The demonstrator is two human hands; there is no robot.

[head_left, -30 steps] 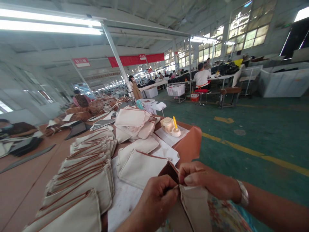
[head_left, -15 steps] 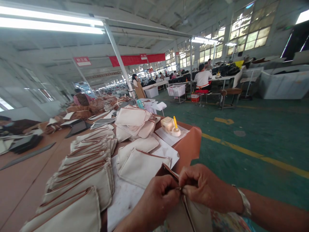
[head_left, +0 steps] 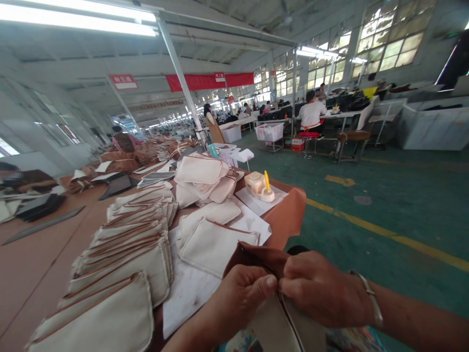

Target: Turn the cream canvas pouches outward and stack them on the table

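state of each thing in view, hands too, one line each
left hand, pinching the held pouch
right hand, closed on the same pouch
held pouch, brown material showing at its top
pouch row, overlapping, leaning
pouch pile, stacked untidily
yellow handle, standing in the tub
ceiling lamps, lit

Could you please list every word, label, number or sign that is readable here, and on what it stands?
"针三组" (last character uncertain): left red sign.
"针二组" (blurred, probable): middle red sign, at the red banner.
Arrow, no words: green floor.
Too small or blurred: red box, distant red signs.
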